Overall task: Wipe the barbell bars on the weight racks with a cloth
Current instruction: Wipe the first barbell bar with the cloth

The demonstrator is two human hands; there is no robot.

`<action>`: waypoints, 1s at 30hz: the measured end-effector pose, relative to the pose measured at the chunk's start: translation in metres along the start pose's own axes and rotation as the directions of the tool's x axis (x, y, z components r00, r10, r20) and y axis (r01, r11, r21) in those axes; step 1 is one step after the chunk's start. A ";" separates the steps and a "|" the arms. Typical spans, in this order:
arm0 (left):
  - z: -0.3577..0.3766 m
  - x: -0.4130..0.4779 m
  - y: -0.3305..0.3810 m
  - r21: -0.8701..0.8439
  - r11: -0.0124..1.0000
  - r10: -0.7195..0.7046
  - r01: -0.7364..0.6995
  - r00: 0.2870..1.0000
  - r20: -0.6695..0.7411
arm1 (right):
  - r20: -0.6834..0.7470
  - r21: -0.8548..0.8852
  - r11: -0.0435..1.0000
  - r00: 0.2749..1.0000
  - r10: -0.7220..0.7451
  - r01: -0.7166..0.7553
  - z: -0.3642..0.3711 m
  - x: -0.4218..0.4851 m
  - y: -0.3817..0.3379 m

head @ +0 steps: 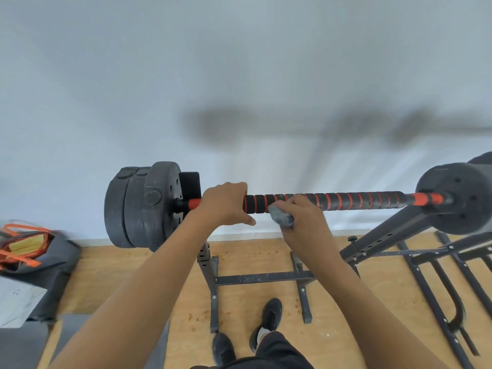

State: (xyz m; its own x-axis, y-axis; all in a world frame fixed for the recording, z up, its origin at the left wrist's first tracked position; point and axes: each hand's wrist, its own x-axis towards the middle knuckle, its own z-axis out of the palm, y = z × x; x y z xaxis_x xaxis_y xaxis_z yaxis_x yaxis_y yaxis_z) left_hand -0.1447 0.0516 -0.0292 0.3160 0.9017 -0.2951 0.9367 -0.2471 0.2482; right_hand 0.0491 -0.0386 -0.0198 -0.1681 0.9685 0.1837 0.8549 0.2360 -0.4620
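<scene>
A barbell bar (354,201) with black foam grip and orange bands lies across a black rack, with dark plates (141,206) at its left end and another plate (458,198) at its right. My left hand (223,203) is wrapped over the bar near the left plates. Just to its right, my right hand (303,217) holds a crumpled grey cloth (281,218) pressed against the front of the bar.
The rack's black uprights and base (261,278) stand on a wooden floor in front of my feet (271,315). More black rack frames (439,262) spread at the right. A grey bag with orange trim (29,249) sits at the left. A pale wall is behind.
</scene>
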 end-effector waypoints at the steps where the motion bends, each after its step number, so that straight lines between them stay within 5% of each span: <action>1: 0.009 -0.006 0.004 0.067 0.998 0.016 -0.008 0.992 -0.128 | -0.023 0.011 1.000 0.999 -0.024 0.025 -0.007 0.012 -0.001; 4: 0.032 -0.012 0.014 0.228 0.974 0.061 0.012 0.948 -0.312 | 0.017 -0.076 0.997 1.000 -0.002 0.003 -0.016 0.054 -0.004; 7: 0.037 -0.007 0.013 0.282 0.957 0.047 0.069 0.923 -0.383 | 0.165 -0.195 0.981 0.986 0.017 0.016 -0.003 0.067 -0.007; 9: 0.031 -0.002 0.012 0.266 0.961 0.027 0.076 0.931 -0.363 | 0.138 -0.168 0.986 0.990 0.036 -0.013 0.005 0.055 -0.008; 15: 0.005 0.016 0.008 0.087 0.995 -0.050 0.050 0.999 0.000 | 0.032 -0.105 0.994 0.999 -0.033 0.036 0.015 0.015 -0.006; 18: -0.005 0.028 0.002 -0.068 0.996 -0.040 0.058 0.969 0.242 | 0.033 -0.109 0.993 0.998 -0.049 0.052 0.016 0.006 -0.003; 22: -0.010 0.031 -0.001 -0.202 0.975 -0.016 0.092 0.937 0.349 | 0.059 -0.082 0.995 0.997 -0.046 0.051 0.015 -0.005 0.001; 28: -0.010 0.024 -0.002 -0.173 0.985 0.031 0.012 0.968 0.248 | -0.129 0.059 0.995 0.989 -0.076 0.084 -0.030 0.050 0.009; 30: -0.006 0.015 0.000 -0.119 0.992 0.060 -0.050 0.995 0.081 | 0.042 0.000 1.000 0.999 -0.029 0.029 -0.035 0.078 0.011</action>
State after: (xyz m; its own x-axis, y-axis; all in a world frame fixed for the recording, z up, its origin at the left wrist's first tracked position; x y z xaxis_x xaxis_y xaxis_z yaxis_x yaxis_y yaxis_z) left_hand -0.1412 0.0674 -0.0283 0.3824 0.8539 -0.3531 0.8951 -0.2475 0.3708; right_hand 0.0626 0.0364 0.0193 -0.2135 0.9636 0.1610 0.8495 0.2645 -0.4565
